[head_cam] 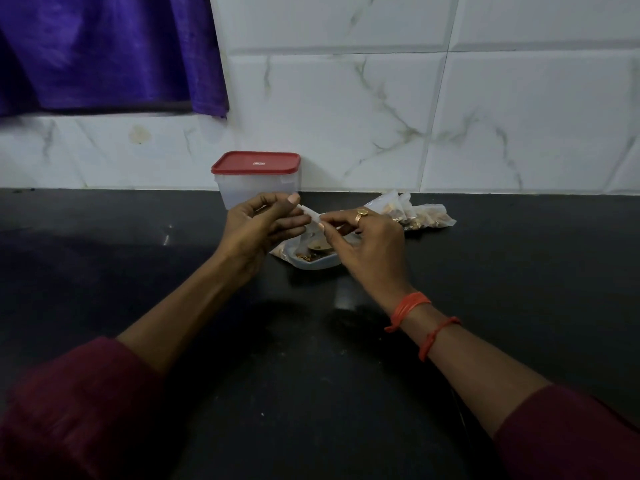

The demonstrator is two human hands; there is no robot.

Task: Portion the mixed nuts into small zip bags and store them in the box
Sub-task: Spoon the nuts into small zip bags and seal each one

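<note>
A small clear zip bag [310, 214] is stretched between both hands above the counter. My left hand [265, 223] pinches its left end between thumb and fingers, and my right hand [367, 242] pinches its right end. Below them sits a white plate [317, 262] with a few mixed nuts and a spoon, partly hidden by my hands. A clear plastic box with a shut red lid [256, 162] stands against the wall behind my left hand. Filled small bags of nuts [415, 214] lie to the right by the wall.
The black counter [138, 258] runs wide on both sides. White marbled tiles form the back wall, and a purple cloth [104, 53] hangs at the upper left.
</note>
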